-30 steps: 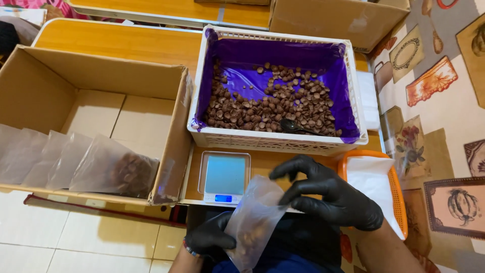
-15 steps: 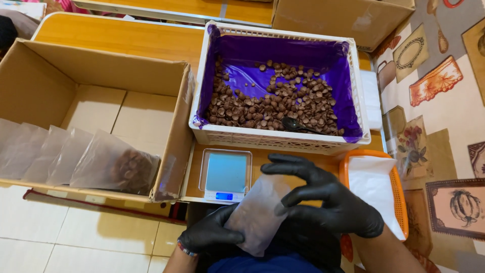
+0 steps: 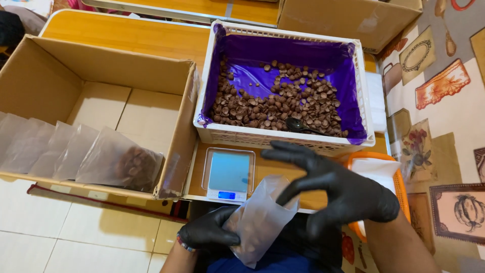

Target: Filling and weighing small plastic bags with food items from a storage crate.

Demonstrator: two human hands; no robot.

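Both my hands wear black gloves. My left hand (image 3: 208, 232) grips a translucent pouch (image 3: 260, 220) from below, near my lap; brown pieces show dimly inside it. My right hand (image 3: 336, 188) hovers at the pouch's upper right edge with fingers spread, a fingertip touching its top. Just beyond the pouch sits a small digital scale (image 3: 228, 173) with a lit blue display. Behind the scale stands a white crate (image 3: 283, 139) lined with purple plastic, holding many round brown pieces (image 3: 275, 103) and a dark scoop (image 3: 298, 125).
An open cardboard box (image 3: 101, 108) at the left holds several filled translucent pouches (image 3: 81, 154) leaning in a row. An orange basket (image 3: 389, 174) with white material sits at the right. Another cardboard box (image 3: 348, 17) stands behind the crate. A patterned cloth (image 3: 444, 101) covers the right side.
The pouch has dropped lower toward my lap and tilted. My right hand has lifted off its side and spread its fingers above the top edge; my left hand now cups it from below.
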